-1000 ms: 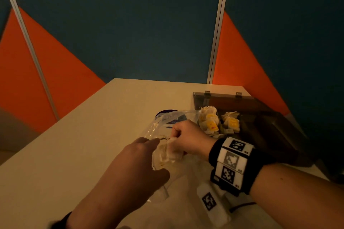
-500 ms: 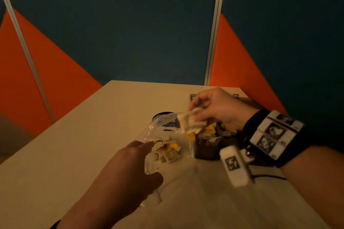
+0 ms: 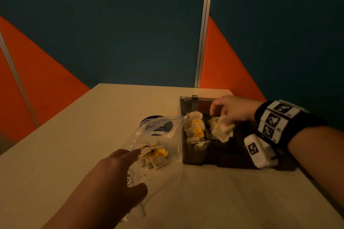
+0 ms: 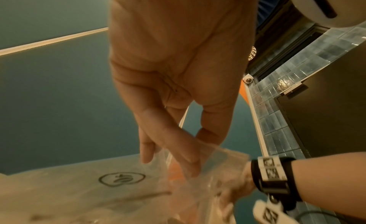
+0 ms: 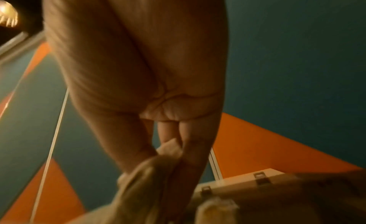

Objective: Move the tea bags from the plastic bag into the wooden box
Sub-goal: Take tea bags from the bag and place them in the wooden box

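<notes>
A clear plastic bag [image 3: 162,132] lies on the table with several tea bags [image 3: 154,156] with yellow tags inside it. My left hand [image 3: 140,171] pinches the bag's near edge between thumb and fingers; the left wrist view shows that hand [image 4: 198,153] on the film. To the right stands the dark wooden box [image 3: 201,156], its lid [image 3: 188,103] open at the back. More tea bags [image 3: 195,128] fill its left compartment. My right hand [image 3: 221,117] hovers over the box's middle and holds a pale clump of tea bags [image 3: 221,130]. In the blurred right wrist view my right hand [image 5: 170,152] pinches them.
A dark round object [image 3: 150,118] lies under the bag's far end. The beige table [image 3: 93,126] ends at blue and orange wall panels [image 3: 130,33] right behind the box. The table's right edge runs close to the box's right side.
My right hand has lifted a clump of tea bags out of the plastic bag and carried it right, over the box. My left hand has stayed on the bag.
</notes>
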Demonstrator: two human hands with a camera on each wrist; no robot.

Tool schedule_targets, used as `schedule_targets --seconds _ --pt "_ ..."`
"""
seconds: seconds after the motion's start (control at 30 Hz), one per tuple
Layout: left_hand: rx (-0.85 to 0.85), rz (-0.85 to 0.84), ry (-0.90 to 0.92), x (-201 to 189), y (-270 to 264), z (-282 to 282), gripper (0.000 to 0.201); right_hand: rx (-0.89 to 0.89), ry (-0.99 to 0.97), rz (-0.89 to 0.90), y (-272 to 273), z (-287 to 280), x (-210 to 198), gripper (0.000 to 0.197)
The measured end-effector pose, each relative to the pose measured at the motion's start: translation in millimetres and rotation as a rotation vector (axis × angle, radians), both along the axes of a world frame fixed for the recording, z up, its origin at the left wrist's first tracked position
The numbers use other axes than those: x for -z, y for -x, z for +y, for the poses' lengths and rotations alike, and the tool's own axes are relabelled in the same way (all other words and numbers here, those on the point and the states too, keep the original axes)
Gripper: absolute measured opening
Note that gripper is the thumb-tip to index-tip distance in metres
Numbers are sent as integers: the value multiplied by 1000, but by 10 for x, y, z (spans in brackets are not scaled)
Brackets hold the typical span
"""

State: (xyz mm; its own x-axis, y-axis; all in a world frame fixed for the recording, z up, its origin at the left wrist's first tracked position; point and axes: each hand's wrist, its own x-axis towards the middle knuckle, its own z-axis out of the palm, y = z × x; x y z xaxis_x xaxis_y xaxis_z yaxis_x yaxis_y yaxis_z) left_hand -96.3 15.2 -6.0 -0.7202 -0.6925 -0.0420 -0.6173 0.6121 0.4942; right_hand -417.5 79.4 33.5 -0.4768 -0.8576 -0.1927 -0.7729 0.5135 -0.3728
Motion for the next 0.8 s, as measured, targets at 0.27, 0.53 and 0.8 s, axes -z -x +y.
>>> schedule_targets --seconds 0.27,0.53,0.8 --pt "19 -77 -4 0 45 -27 71 -289 -254 173 19 -142 296 34" --pt "20 -117 -3 -15 69 -48 72 -352 -434 310 139 -226 370 32" --pt "16 -114 -8 -3 68 -42 71 -312 -602 482 237 -209 337 45"
